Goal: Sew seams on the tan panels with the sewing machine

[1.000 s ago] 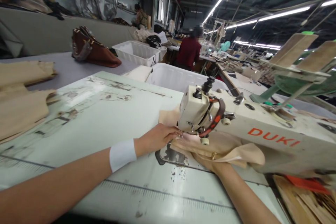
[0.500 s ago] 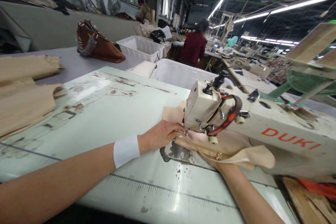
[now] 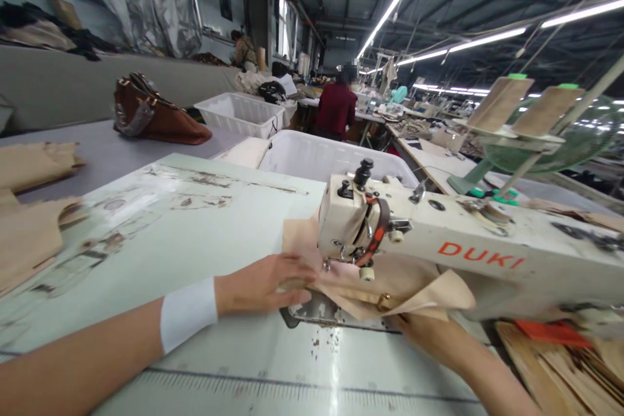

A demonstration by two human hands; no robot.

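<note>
A beige piece of sheet material (image 3: 302, 237) lies under the head of a sewing machine (image 3: 344, 218) marked DUKI. Its folded right part (image 3: 439, 292) rises off the bed, with a small gold-coloured metal fitting (image 3: 384, 301) near the front edge. My left hand (image 3: 273, 279) is open at the left of the needle area, fingers stretched over the material's edge and thumb apart below. At the front right, my right hand (image 3: 424, 333) reaches beneath the raised flap; its fingers are mostly hidden there. The presser foot (image 3: 326, 264) sits between the two hands, closer to the left.
Beige cut pieces (image 3: 29, 234) lie at the left. A brown handbag (image 3: 158, 114) and white plastic bins (image 3: 244, 110) stand behind the table. Two thread cones (image 3: 502, 101) and a green fan (image 3: 560, 136) are at the right. A person in dark red (image 3: 336, 107) is farther back.
My left hand has gone from fingers gathered at the needle to spread and slightly farther left of it. The raised flap has shifted its fold. The whole view has turned slightly.
</note>
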